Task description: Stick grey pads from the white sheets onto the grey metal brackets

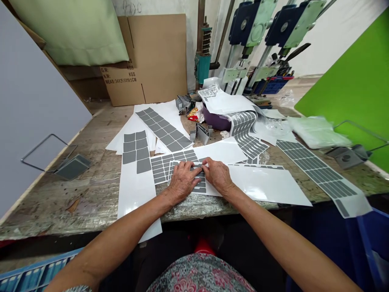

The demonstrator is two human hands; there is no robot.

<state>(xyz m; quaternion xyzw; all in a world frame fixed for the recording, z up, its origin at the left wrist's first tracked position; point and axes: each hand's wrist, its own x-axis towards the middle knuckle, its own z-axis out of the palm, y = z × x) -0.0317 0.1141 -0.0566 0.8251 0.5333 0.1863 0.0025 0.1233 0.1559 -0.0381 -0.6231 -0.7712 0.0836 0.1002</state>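
- Left hand and right hand: fingers lay curled on grey label sheet; grip unclear.
- Risk: uneven pressure could crease it; overlapping sheets could slide on the surface.

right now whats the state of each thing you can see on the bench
left hand: resting flat on the gray label sheet
right hand: fingertips on the same sheet
gray label sheet: lying on other sheets, under both hands
curled label sheet: bent up against the basin
purple plastic basin: piled with white sheets
flattened cardboard carton: standing upright behind the bench
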